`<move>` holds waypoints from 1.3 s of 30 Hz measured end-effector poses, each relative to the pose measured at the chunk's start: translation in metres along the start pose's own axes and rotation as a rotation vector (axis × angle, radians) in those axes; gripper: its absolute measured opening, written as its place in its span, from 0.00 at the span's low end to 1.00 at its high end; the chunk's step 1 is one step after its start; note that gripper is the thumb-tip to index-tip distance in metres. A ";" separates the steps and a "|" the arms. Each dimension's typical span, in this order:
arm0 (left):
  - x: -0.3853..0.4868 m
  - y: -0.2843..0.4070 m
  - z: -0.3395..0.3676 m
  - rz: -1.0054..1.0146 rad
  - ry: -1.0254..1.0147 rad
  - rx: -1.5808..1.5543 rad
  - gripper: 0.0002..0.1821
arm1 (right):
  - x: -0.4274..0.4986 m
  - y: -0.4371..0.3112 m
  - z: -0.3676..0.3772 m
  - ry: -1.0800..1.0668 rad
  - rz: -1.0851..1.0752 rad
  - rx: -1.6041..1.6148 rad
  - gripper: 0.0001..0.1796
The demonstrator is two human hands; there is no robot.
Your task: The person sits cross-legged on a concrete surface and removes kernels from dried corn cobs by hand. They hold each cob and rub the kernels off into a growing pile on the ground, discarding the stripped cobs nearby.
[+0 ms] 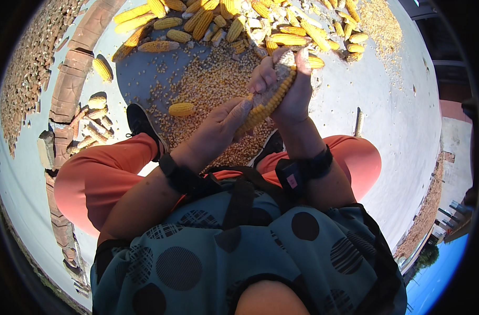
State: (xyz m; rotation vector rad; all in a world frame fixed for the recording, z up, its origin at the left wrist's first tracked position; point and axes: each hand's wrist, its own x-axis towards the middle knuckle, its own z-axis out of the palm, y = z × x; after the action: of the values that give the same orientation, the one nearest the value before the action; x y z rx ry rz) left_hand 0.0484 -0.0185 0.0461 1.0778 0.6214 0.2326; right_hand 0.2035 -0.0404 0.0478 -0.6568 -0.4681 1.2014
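A yellow ear of dried corn [276, 95] is held tilted between my two hands, above a spread of loose corn kernels [212, 84]. My left hand [223, 120] grips its lower end, with the thumb pressed along it. Around the upper end wraps my right hand [296, 96], fingers on one side and thumb near the tip. Kernel rows remain along one edge of the ear, while a pale bare strip shows on its upper face. A short ear of corn [181, 109] rests on the kernels left of my left hand.
Beyond my hands lies a heap of corn ears [202, 24]. Stripped cobs [96, 132] are piled at left, beside a row of bricks [68, 88]. One ear [102, 69] lies apart near the bricks. More kernels [381, 25] cover the ground at upper right; a bare cob [359, 124] is nearer.
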 end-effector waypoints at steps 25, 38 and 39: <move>0.012 0.006 -0.089 0.348 0.434 -0.435 0.15 | -0.018 0.046 -0.014 -0.032 0.447 -0.353 0.19; 0.018 -0.002 -0.047 0.454 0.382 -0.159 0.24 | -0.025 0.059 0.003 -0.268 0.153 -0.947 0.21; 0.018 -0.001 -0.046 0.445 0.379 -0.166 0.24 | -0.025 0.056 0.007 -0.278 0.093 -0.964 0.20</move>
State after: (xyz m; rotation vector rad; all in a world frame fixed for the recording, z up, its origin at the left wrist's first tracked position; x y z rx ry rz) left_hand 0.0357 0.0239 0.0238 1.0071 0.6784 0.8754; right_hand 0.1521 -0.0510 0.0147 -1.3397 -1.2968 1.1198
